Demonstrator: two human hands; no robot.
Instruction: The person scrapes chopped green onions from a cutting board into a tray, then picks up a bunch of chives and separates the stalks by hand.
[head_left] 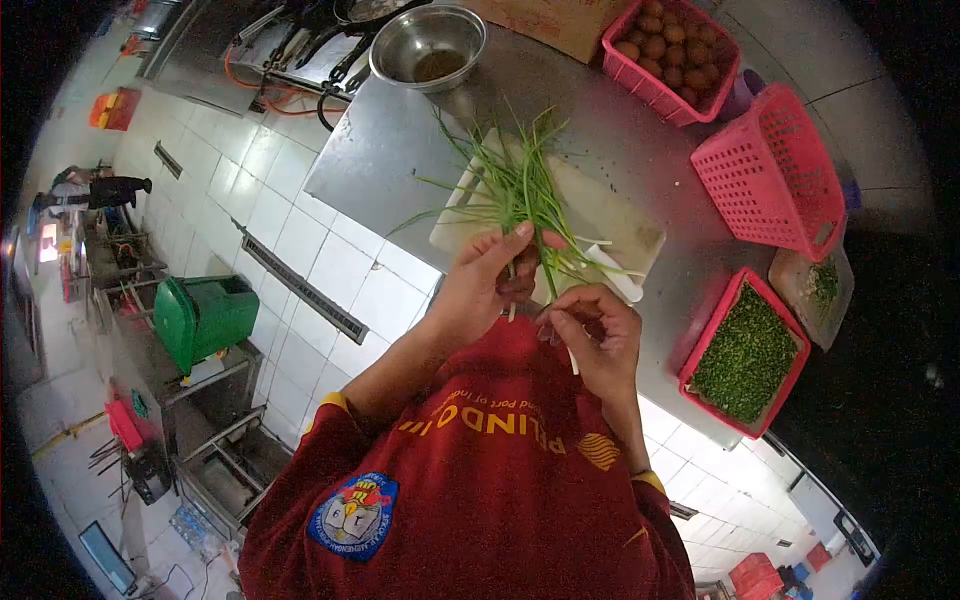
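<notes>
Firmly closed, left hand [480,285] and right hand [595,335] around chives [520,190].

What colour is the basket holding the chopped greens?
Red: the rectangular plastic basket of chopped greens, clearest in the head view.

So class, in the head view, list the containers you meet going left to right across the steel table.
Metal bowl → basket of brown round items → empty tipped pink basket → basket of chopped greens → clear tub.
</notes>
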